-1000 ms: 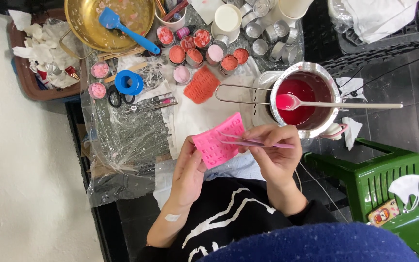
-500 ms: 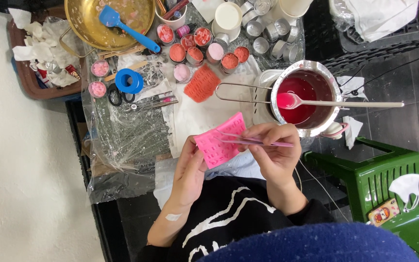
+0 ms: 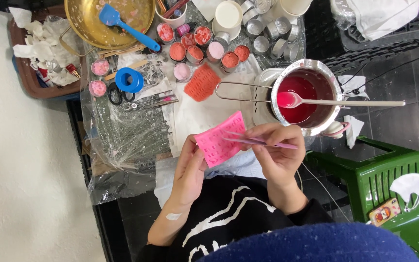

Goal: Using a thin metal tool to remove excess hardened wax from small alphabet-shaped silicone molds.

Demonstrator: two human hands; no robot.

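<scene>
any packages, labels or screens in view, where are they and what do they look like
phone: lies on the green plastic stool at lower right, flat rectangle, its orange and red picture case facing up, no screen visible.
small red packet: in the brown tray at upper left among crumpled white tissue, printing too small to tell.
No signs.

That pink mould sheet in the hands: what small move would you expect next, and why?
Probably a slight push of the pink tweezers into one cavity of the pink mould sheet. The right hand pinches them with tips resting on the sheet, while the left hand holds its lower edge, tilted up.
</scene>
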